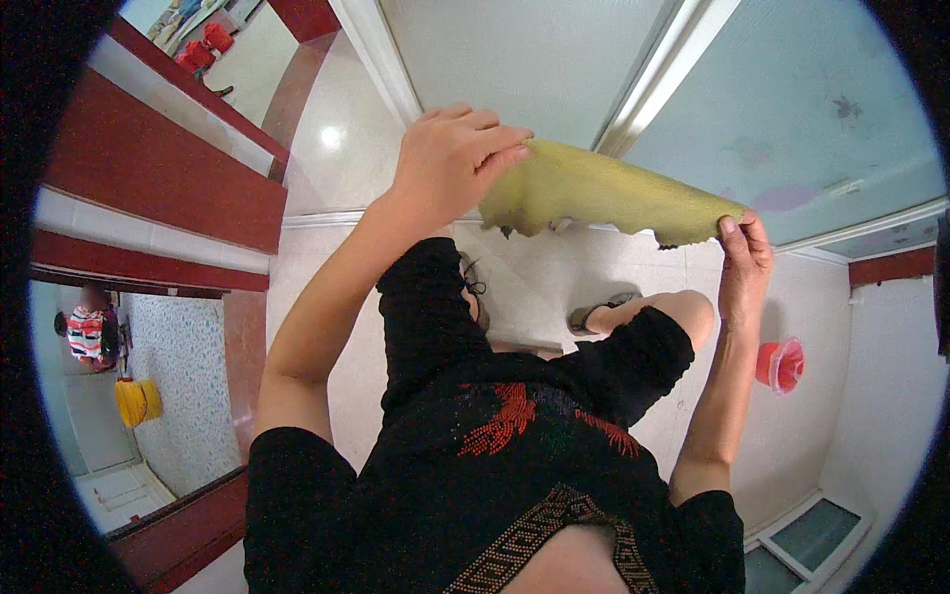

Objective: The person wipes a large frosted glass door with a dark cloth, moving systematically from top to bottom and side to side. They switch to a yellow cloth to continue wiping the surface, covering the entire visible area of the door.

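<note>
A yellow-green cloth with a ragged, dark-stained lower edge (608,189) is stretched between my two hands, in front of a framed glass door. My left hand (460,160) pinches its upper left corner between thumb and fingers. At the cloth's right end, my right hand (744,249) grips the other corner, thumb on the near side. The cloth hangs down a little from its taut upper edge. Both hands are held out above my knees, with the pale floor beneath.
Frosted glass panels (779,126) in white frames stand ahead. A red plastic bucket (779,366) is on the floor at right. At left are dark red wood panels (163,163), a yellow bucket (138,402) and a person in a striped top (87,334), seen through an opening or in a mirror.
</note>
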`<state>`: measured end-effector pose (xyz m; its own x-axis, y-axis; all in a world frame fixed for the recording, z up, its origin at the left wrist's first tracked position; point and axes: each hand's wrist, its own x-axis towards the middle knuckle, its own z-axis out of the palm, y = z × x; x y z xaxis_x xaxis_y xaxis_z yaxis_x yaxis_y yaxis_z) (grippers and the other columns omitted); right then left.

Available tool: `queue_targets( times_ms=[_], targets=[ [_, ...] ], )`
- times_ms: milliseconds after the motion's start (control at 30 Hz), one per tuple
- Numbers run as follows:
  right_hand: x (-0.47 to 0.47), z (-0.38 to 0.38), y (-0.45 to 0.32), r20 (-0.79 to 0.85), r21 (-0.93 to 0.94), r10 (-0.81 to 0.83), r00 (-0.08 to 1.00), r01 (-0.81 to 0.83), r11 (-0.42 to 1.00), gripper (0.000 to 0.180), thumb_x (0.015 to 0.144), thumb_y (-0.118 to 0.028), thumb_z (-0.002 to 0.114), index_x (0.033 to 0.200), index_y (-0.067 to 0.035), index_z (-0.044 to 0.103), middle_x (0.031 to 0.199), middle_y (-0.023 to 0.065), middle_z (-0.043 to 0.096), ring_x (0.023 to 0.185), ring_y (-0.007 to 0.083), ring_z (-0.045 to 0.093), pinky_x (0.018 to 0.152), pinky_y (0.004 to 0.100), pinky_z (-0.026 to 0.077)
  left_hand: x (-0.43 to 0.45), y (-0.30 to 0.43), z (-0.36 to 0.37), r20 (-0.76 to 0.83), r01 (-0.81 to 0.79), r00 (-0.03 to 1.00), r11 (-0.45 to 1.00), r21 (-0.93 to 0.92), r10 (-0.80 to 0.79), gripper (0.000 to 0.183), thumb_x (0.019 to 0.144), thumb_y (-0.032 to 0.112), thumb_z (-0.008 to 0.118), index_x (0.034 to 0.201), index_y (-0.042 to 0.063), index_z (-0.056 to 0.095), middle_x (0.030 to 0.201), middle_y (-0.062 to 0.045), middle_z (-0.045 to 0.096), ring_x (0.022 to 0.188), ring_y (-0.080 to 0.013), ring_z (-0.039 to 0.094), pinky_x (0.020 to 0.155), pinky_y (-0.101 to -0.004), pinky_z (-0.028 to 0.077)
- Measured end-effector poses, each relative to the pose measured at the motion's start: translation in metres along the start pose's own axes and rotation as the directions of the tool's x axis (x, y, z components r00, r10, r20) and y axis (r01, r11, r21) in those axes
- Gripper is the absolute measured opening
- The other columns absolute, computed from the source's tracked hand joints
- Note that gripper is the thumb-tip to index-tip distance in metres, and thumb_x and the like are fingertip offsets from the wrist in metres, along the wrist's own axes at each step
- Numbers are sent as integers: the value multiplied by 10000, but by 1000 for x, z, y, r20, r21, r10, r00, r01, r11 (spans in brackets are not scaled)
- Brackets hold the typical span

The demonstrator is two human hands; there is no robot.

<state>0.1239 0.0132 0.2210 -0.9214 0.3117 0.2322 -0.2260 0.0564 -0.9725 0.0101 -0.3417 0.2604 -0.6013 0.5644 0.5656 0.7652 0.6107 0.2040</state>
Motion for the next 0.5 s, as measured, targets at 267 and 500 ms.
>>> queue_targets(
  times_ms=[267, 500],
  targets=[
    [27, -4, -22, 24, -162, -79, 997, 82, 983, 162, 996, -214, 616, 955, -57, 624, 914, -19, 606, 881, 96, 521, 873, 264, 422, 19, 13, -10, 203, 340, 940, 812, -475, -275, 137, 920, 157, 685, 998, 45, 689, 850, -47, 628, 799, -122, 573, 736, -268, 464],
    [31, 2, -29, 8, -68, -55, 998, 56, 996, 188, 1016, -256, 593, 986, -72, 621, 909, -20, 611, 884, 86, 546, 848, 275, 460, 24, 17, -14, 197, 316, 949, 734, -601, -248, 176, 918, 175, 682, 954, 7, 641, 878, -32, 594, 834, -116, 538, 748, -260, 433]
  ],
)
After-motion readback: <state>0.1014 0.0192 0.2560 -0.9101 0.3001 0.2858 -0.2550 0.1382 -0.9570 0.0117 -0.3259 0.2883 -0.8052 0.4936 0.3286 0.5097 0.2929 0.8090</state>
